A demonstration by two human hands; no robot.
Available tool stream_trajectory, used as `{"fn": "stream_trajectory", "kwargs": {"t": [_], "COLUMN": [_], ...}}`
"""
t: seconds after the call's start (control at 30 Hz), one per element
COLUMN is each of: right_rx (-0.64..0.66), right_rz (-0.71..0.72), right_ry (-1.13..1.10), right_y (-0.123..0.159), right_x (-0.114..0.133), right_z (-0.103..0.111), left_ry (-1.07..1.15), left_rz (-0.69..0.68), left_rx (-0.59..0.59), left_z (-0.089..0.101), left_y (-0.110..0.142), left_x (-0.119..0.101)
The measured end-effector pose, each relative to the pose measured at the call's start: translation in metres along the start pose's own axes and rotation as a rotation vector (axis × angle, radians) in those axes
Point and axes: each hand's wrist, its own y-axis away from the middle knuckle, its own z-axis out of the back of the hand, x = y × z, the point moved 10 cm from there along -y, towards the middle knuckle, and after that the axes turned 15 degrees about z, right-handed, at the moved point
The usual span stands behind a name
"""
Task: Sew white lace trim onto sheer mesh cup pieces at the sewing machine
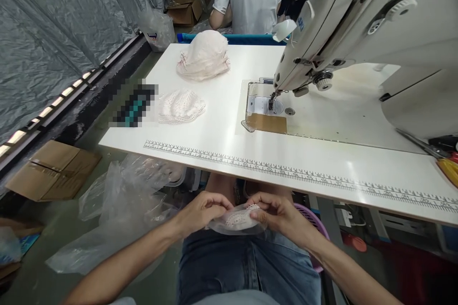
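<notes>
Left hand [211, 208] pinches left side of white lace piece [239, 220] between thumb and fingers. Right hand [275, 212] pinches its right side, thumb on top. Lace piece above lap, just beyond front edge of bench [220, 126]. White lace-edged cloth [182, 106] lies near bench's left edge; pale pink gathered cloth [204, 55] near far left corner. Sewing machine [332, 33] stands toward right edge. Printed ruler [246, 166] runs along front edge.
</notes>
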Motion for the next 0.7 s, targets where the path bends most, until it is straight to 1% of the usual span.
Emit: {"fn": "stream_trajectory", "kwargs": {"t": [0.03,0.1,0.2,0.33,0.4,0.47,0.57,0.63,0.7], "right_rx": [0.004,0.013,0.035,0.084,0.136,0.171,0.17,0.16,0.177], "right_rz": [-0.005,-0.019,-0.056,-0.109,-0.108,-0.077,-0.049,-0.058,-0.061], "right_ry": [-0.022,-0.059,-0.085,-0.054,-0.009,0.048,0.088,0.074,0.049], "right_y": [-0.001,-0.001,0.002,0.007,0.007,0.004,0.001,0.002,0.004], "right_x": [-0.001,-0.003,-0.007,-0.012,-0.013,-0.012,-0.011,-0.013,-0.014], "right_z": [-0.001,-0.003,-0.002,-0.001,-0.006,-0.01,-0.011,-0.009,-0.009], "left_ry": [0.006,-0.04,-0.093,-0.056,-0.082,-0.103,-0.059,-0.055,-0.069], "left_rz": [0.0,-0.002,-0.019,-0.09,-0.058,-0.021,0.027,0.074,0.103], "left_rx": [0.04,0.072,0.061,0.078,0.065,0.046,0.089,0.116,0.115], "left_z": [-0.004,-0.008,-0.009,-0.012,-0.013,-0.013,-0.014,-0.014,-0.012], "left_y": [0.002,0.003,0.0,-0.004,-0.006,-0.007,-0.005,-0.003,-0.003], "left_x": [-0.001,-0.002,0.0,-0.001,0.002,0.005,0.01,0.016,0.021]}}
